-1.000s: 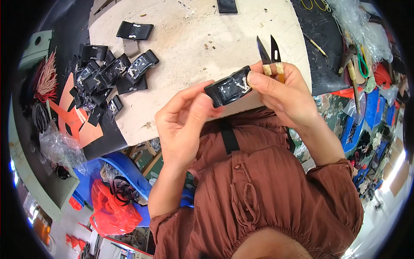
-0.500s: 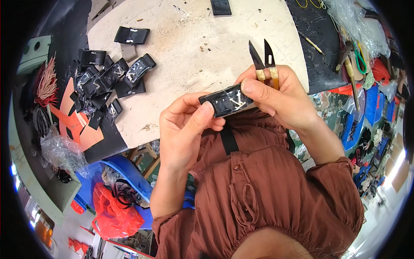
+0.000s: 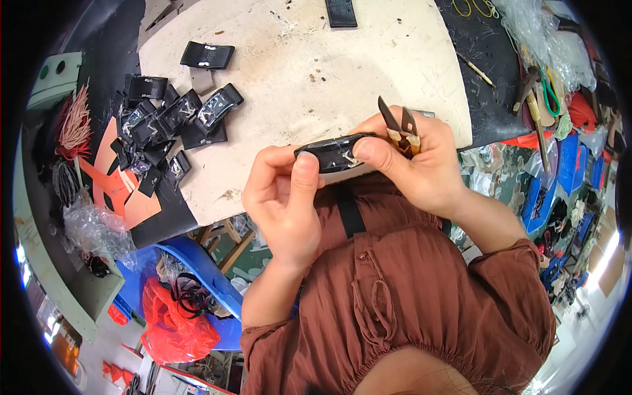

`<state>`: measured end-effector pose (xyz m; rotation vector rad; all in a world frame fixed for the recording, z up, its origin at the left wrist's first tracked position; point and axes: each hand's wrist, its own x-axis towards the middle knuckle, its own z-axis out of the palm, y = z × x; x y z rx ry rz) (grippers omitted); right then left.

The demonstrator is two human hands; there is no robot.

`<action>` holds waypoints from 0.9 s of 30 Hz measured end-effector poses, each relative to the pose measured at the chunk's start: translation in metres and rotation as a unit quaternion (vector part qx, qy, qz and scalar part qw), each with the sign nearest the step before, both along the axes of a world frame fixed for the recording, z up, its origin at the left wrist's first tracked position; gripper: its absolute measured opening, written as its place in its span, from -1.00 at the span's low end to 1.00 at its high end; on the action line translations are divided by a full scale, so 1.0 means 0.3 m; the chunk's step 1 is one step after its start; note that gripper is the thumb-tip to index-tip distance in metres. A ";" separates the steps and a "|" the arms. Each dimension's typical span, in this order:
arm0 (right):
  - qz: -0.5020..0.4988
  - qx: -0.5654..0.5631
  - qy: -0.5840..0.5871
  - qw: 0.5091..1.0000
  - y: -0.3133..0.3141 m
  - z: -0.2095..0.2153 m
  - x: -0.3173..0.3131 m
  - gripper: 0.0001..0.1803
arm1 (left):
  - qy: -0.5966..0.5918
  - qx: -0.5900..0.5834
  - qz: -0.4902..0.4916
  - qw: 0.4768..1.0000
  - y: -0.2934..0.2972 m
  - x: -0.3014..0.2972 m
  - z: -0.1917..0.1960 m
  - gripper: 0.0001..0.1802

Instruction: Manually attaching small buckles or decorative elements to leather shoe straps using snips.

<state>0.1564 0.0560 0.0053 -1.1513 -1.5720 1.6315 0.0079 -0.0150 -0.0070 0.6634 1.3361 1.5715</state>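
My left hand [image 3: 282, 210] pinches one end of a small black leather strap piece [image 3: 332, 157] between thumb and fingers. A clear plastic film with whitish metal-looking bits shows on its face. The other end is pinched by my right hand [image 3: 428, 161], thumb on top. Tucked in that same hand is a pair of thread snips [image 3: 403, 131], its dark pointed blades apart and sticking out past the fingers, with pale wrapping at their base. On the left of the pale board lies a pile of similar black pieces [image 3: 178, 112].
Under my hands lies a pale worn board [image 3: 296, 79] on a black table. Orange scraps [image 3: 118, 191] and crumpled clear plastic [image 3: 99, 224] sit at left. A blue bin [image 3: 197, 263] with a red bag [image 3: 174, 322] stands below. Green-handled scissors [image 3: 550, 92] lie at right.
The black piece has tilted, its face now seen more edge-on, and moved slightly left. My right hand has turned, and the snips' blades have dropped lower and look foreshortened.
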 end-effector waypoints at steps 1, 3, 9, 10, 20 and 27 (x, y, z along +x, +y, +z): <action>-0.008 0.040 -0.008 0.999 0.004 -0.002 -0.003 -0.77 | 0.061 0.011 0.007 0.998 -0.001 0.001 -0.001 -0.89; 0.009 -0.108 0.012 0.994 0.046 0.010 0.020 -0.76 | 0.384 0.118 -0.062 0.914 0.010 -0.036 0.019 -0.84; -0.003 -0.074 0.004 0.997 0.056 0.024 0.041 -0.80 | 0.361 0.142 -0.142 0.911 0.014 -0.047 -0.013 -0.64; 0.009 -0.084 0.010 0.996 0.049 0.039 0.047 -0.82 | 0.328 0.122 -0.125 0.929 0.009 -0.046 -0.030 -0.67; 0.071 0.222 -0.115 0.966 0.062 0.037 0.054 -0.74 | -0.097 -0.154 -0.149 0.972 0.018 -0.045 0.026 -0.67; 0.112 0.325 -0.253 0.904 -0.002 0.112 0.065 -0.54 | -0.185 -0.163 -0.055 0.967 0.032 -0.026 0.030 -0.76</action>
